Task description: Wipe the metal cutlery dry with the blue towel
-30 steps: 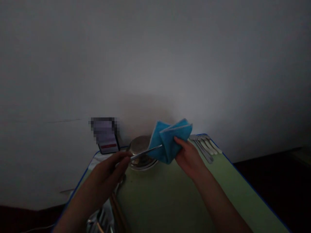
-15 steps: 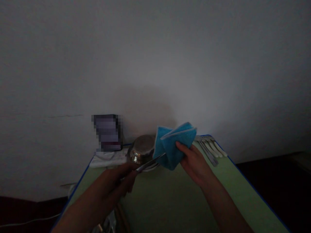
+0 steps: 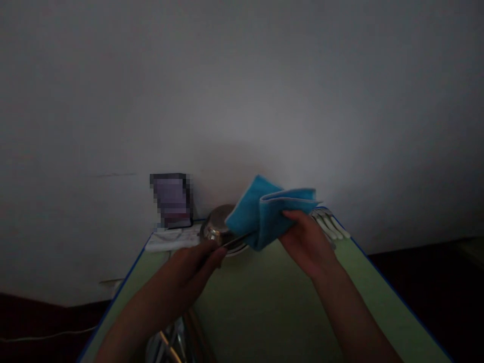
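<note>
My left hand is closed on the end of a thin metal piece of cutlery. Its far end goes into a folded blue cloth, so whether it is a knife, fork or spoon cannot be made out. On the other side, my right hand grips the cloth, thumb on top, wrapped about the cutlery. Behind the cloth an upturned metal bowl sits on what looks like a pale dish, partly covered. To the right lie several forks with white handles, partly behind my right hand.
A dark-framed, pixelated object leans on the wall at the back left, above a folded white cloth. More metal cutlery lies at the front left beside a brown edge. The green table has blue edging and meets the wall.
The blue cloth has turned and shifted slightly up in my right hand, covering more of the cutlery. My left hand has come a little closer to the cloth. The view has tilted slightly.
</note>
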Tool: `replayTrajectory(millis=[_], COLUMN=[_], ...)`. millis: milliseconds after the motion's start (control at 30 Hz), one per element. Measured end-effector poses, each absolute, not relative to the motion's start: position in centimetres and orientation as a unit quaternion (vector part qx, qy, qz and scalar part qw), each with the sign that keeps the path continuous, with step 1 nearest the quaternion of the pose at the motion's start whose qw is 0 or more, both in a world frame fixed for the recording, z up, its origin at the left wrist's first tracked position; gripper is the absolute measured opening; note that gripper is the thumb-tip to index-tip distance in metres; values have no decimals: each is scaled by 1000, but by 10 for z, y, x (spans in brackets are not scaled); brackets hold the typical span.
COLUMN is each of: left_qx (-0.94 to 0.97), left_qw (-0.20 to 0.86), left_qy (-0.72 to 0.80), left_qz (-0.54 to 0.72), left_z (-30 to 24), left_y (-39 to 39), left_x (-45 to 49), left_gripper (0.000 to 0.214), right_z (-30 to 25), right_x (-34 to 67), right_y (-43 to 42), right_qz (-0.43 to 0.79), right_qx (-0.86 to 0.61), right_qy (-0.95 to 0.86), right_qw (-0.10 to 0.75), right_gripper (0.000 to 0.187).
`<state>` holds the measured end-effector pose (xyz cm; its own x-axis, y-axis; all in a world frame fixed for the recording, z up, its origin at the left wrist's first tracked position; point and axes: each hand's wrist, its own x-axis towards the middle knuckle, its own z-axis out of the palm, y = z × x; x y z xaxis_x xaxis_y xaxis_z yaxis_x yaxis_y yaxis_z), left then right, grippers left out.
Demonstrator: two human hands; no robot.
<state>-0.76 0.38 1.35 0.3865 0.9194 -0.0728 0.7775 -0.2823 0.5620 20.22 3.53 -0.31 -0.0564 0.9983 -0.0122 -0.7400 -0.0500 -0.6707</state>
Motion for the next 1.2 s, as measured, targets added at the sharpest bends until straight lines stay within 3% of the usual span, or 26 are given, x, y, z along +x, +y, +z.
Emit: replayTrajectory(millis=[167, 367, 500, 633, 800, 967, 1200], left_qx=[796, 785, 771, 765, 776, 761, 727], left_qw=[241, 252, 248, 236, 234, 243, 242], left_qy=[540, 543, 560, 573, 567, 580, 606], left_qz=[132, 160, 175, 173, 147, 160, 212], left_z=[14, 18, 22, 23, 21, 27, 33], left_y=[2, 0, -1, -2, -4, -7, -6], left_x=[-8, -7, -12, -15, -10, -11, -12], left_gripper=[35, 35, 36, 38, 39, 40, 40], right_z=[2, 1, -1, 0, 1, -3, -15], right_x=[198, 193, 196, 202, 203, 204, 200], right_y=[31, 27, 31, 31, 30, 36, 44], right_qz=[720, 779, 770, 778, 795, 764, 772], right_qx=[-209, -233, -245, -185, -141, -161, -200], right_qy=[-198, -201, -184, -184, -159, -106, -88], right_qw=[631, 547, 560, 571, 568, 616, 597], right_gripper=[19, 25, 25, 40, 46, 37, 30])
